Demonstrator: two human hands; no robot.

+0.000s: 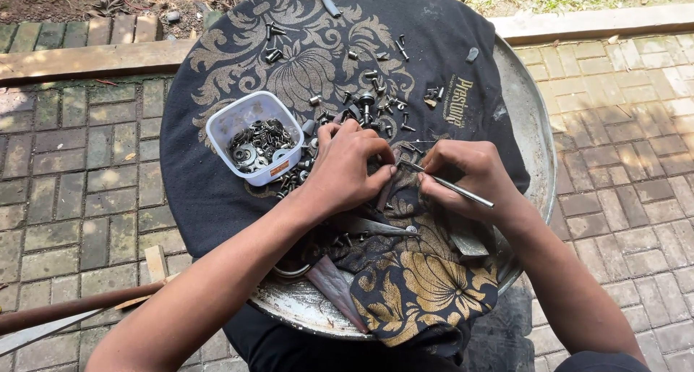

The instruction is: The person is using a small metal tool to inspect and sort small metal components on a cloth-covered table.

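The thin metal rod (452, 187) lies slanted across the right hand (473, 177), whose fingers are pressed together around it in a pinch, pen-fashion; its tip points toward the left hand (347, 168). The rod sits just right of the white plastic tub (254, 135), beyond the left hand, over the dark patterned cloth (303, 75). The left hand is curled, fingertips pinching a small dark part (383, 193) that is too hidden to make out, and the rod's tip meets it there — the two hands nearly touching.

Between the tub and the left hand lies a heap of loose screws and bolts (372, 108), spreading onward to the far side of the tub across the cloth's gold floral print. The tub itself holds washers, nuts and small dark screws (256, 144). The cloth is draped over a round metal tray (531, 126), whose bare rim shows well right of the tub and also below it, near the person's lap. Below the hands a pointed metal blade (376, 227) rests on the cloth. The tray stands over brick paving (72, 184) — left of the tub, a rusty pipe (72, 308) crosses the bricks.
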